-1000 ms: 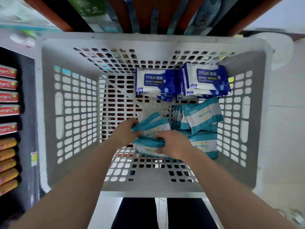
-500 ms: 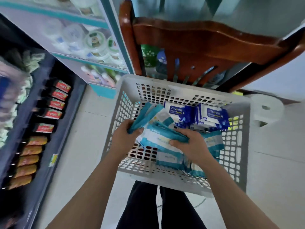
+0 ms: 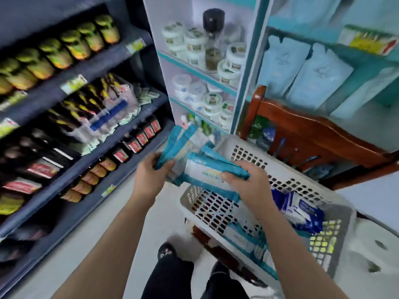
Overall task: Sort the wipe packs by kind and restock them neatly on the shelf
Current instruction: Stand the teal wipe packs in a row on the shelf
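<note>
Packs (image 3: 203, 169) held above the basket (image 3: 343, 223) rim, between rack (image 3: 103, 64) and chair (image 3: 313, 134).
The left grip (image 3: 149, 171) and right grip (image 3: 248, 182) hold the packs side by side over the basket's left corner. In the basket lie spare packs (image 3: 302, 210), right of the grips. The chair's back stands behind the basket. The rack fills the left; a cabinet (image 3: 203, 61) stands behind the grips, between rack and chair.

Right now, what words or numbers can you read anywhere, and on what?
No text reads clearly; the picture is motion-blurred.
Print on the teal wipe packs: too blurred.
Label on the blue wipe packs: too blurred.
The red bottle labels: too blurred.
The shelf tags: too blurred.
</note>
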The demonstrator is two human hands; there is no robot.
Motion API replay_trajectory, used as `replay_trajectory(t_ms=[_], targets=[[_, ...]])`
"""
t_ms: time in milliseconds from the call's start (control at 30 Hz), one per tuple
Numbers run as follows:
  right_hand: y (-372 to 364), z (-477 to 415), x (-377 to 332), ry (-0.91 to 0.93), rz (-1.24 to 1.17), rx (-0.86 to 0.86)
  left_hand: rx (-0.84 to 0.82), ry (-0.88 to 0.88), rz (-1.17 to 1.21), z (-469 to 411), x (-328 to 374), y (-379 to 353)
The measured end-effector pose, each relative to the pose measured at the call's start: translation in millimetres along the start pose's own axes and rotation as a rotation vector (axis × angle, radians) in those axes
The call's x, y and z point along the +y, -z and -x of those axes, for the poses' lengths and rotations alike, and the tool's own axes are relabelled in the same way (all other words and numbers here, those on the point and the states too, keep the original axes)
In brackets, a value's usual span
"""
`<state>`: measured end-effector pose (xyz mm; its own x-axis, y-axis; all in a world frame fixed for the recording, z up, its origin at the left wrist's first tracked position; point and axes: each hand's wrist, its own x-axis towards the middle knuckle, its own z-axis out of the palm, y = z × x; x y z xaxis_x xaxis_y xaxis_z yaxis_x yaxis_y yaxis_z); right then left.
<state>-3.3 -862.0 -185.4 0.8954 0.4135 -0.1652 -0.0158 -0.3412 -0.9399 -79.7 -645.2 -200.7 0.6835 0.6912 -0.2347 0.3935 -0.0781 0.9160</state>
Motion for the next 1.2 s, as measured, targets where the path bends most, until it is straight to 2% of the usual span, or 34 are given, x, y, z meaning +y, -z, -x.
replay_trajectory(t_ms=[267,633,867,1200], targets=[[-97,-27,-97,0.154,-0.026,-0.167,0.198,-0.064,-0.006,-21,21,139],[-249,-81,-209,0.300,-0.082,-0.187,0.338,-0.259,-0.110,-86,63,324],[-298,-131,-269,0.355,-0.156,-0.261,0.382,-0.290,-0.129,-140,87,381],[-343,-230,-340,0.464,-0.221,-0.369,0.463,-0.325,-0.097,-231,139,411]])
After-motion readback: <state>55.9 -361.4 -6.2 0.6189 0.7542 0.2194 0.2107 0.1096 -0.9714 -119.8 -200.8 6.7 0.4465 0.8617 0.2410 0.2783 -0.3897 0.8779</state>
